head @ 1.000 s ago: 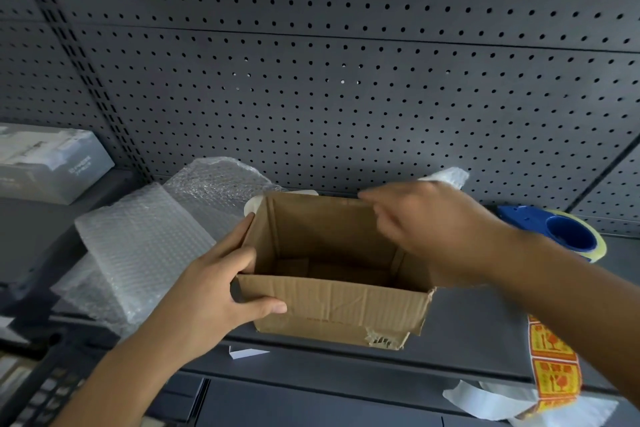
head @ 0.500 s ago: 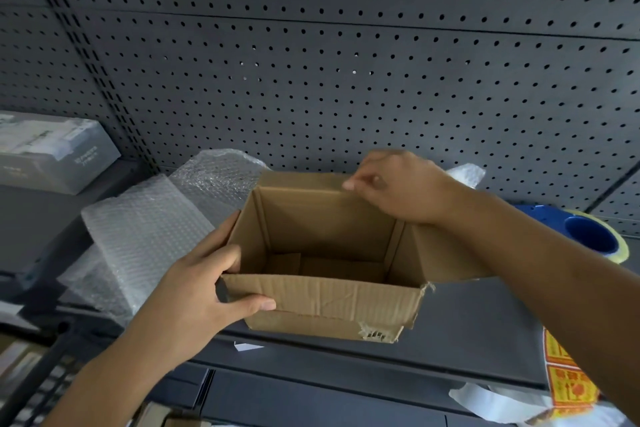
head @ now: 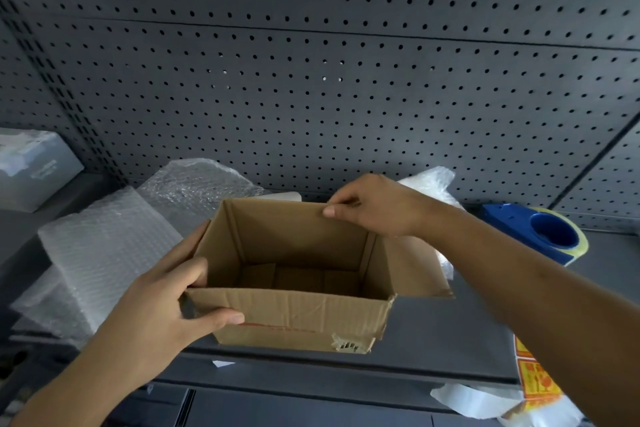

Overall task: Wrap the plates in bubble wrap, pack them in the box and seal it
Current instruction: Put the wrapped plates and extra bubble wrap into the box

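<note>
An open brown cardboard box (head: 294, 315) stands on the dark shelf, its inside bare. My left hand (head: 166, 308) grips the box's near left corner, thumb on the front flap. My right hand (head: 374, 204) pinches the top edge of the far flap. Bubble wrap sheets (head: 104, 253) lie to the left of the box, and a bubble-wrapped bundle (head: 194, 184) sits behind them. Another wrapped white bundle (head: 429, 180) shows behind my right hand. A blue tape dispenser (head: 540, 236) with a roll sits at the right. No bare plate is in view.
A grey pegboard wall (head: 346, 80) backs the shelf. A grey carton (head: 31, 170) sits at the far left. Orange fragile stickers (head: 533, 381) and white paper (head: 464, 399) lie at the lower right. A small white scrap (head: 221, 363) lies at the shelf's front edge.
My right hand moved from inside the box to its far flap and lifted that flap upright. The right side flap has folded outward. My left hand kept its grip.
</note>
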{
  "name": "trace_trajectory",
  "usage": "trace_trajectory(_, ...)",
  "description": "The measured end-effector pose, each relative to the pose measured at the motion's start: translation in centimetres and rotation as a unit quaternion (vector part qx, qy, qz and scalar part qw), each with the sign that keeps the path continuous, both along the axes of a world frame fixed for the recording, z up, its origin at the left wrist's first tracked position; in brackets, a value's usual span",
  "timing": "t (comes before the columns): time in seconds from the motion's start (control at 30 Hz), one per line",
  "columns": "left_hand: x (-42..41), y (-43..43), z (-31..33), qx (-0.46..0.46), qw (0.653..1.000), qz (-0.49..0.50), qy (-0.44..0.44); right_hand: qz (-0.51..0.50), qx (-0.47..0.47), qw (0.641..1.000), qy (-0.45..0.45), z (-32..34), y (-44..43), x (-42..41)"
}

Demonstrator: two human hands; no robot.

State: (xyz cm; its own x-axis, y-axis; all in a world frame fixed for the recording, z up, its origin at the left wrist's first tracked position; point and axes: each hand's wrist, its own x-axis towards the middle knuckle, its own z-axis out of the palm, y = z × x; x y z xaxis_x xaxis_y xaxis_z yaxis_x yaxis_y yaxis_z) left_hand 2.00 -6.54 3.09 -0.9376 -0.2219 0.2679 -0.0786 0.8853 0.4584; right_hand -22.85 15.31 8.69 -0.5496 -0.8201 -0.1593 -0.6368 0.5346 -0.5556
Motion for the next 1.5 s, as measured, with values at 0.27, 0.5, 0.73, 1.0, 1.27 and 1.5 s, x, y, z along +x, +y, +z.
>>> trace_trajectory(0.27, -0.7, -0.9, -0.6, -0.002, 1.000, 0.002, -0.020, -0.348, -0.223, 0.910, 0.011, 0.5, 8.9, -5.3)
trace_trajectory(0.5, -0.8, -0.7, -0.7, 0.039, 0.999, 0.009, 0.006, -0.389, 0.088, 0.916, -0.039, -5.5, 11.9, -9.0)
trace_trajectory(0.73, -0.7, -0.1, 0.3, 0.044, 0.999, 0.002, -0.020, -0.430, -0.078, 0.882, -0.178, -5.3, 12.5, -8.7)
trace_trajectory(1.0, -0.7, 0.7, 0.8, 0.062, 0.998, 0.009, -0.012, -0.418, -0.183, 0.880, -0.130, -1.2, 14.4, -8.1)
trace_trajectory(1.27, -0.3, 1.4, 1.6, 0.056, 0.998, -0.001, -0.027, -0.352, -0.332, 0.872, 0.082, 9.7, 14.6, -2.6)
trace_trajectory(1.5, 0.1, 1.2, 1.4, 0.058, 0.998, 0.008, -0.033, -0.161, -0.267, 0.934, 0.173, 10.4, 4.5, 4.0)
